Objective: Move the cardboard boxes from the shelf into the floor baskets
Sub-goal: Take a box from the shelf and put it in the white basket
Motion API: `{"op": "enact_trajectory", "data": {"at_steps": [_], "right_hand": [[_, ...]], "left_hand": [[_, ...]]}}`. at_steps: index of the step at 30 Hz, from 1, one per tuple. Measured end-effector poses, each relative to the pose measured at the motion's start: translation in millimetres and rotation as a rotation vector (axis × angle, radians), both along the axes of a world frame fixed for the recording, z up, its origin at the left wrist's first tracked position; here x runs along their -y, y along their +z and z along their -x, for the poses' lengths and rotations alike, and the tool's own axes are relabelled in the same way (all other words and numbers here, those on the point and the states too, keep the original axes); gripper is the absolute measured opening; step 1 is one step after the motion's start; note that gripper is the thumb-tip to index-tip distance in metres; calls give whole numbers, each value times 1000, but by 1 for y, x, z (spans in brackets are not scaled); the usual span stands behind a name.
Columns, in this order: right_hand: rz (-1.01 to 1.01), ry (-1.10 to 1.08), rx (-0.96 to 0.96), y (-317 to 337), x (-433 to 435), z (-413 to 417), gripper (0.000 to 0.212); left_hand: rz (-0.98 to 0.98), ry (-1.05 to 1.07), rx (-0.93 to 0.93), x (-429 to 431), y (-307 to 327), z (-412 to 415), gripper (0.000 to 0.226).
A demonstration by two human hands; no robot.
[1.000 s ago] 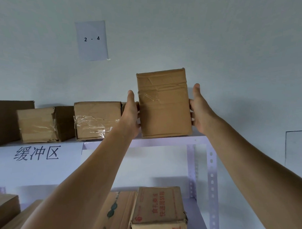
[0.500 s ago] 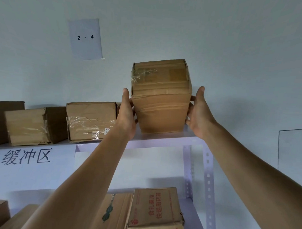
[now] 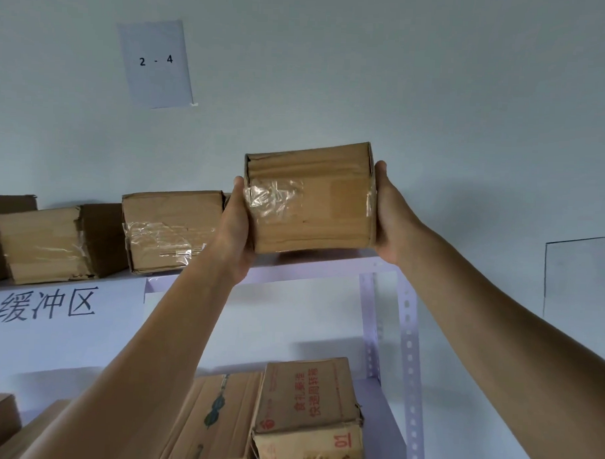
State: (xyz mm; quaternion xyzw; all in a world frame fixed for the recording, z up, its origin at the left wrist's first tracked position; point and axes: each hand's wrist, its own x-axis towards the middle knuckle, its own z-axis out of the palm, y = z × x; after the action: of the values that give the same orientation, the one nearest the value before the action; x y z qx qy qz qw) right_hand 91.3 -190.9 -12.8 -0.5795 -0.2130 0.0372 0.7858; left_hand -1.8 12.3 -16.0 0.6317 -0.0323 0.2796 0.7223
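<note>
1. Where it's at: the taped box (image 3: 310, 202) is at the right end of the top shelf (image 3: 310, 267), right at the front edge. I can't tell if its bottom is touching the edge or just clear of it.
2. Grip: the left hand (image 3: 237, 234) clamps the left side and the right hand (image 3: 392, 215) the right side. Both thumbs are at the front and the fingers wrap round the back, out of sight.
3. Risk, imo: it's a side squeeze held overhead with nothing under the box. The cardboard looks soft and crumpled and the tape is slick, so it could slide down through the palms.
4. The left hand is just beside the neighbour box (image 3: 171, 228). A sloppy pull could drag or nudge that one off the front edge.
5. If the box drops, it lands on the printed boxes (image 3: 309, 394) on the lower shelf, or catches the corner post (image 3: 406, 353).
6. The floor baskets aren't in view, so it'll be a long carry down.
7. Orientation: the taped face points at the camera and sits roughly level. That face is wider than tall, so the long axis I can see runs along the shelf's front edge. The depth is hidden.
</note>
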Motion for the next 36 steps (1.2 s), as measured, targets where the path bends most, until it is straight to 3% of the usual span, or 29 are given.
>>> {"op": "enact_trajectory", "data": {"at_steps": [7,10,16,23,29,36], "right_hand": [[37,-4,-101,-7,5,3,80],[-9,9,-113,-6,4,6,77],[-143,136,-4,-5,7,8,87],[-315,321,162,-13,5,4,81],[-407,341,193,-20,0,4,72],[-413,362,181,-23,2,10,72]], "left_hand": [[51,-66,-52,-7,-4,3,65],[102,-97,-39,-5,-3,0,72],[71,-138,61,7,-10,3,79],[-46,-91,157,15,-14,9,84],[-108,-89,234,19,-26,11,92],[-162,-60,278,15,-33,5,82]]}}
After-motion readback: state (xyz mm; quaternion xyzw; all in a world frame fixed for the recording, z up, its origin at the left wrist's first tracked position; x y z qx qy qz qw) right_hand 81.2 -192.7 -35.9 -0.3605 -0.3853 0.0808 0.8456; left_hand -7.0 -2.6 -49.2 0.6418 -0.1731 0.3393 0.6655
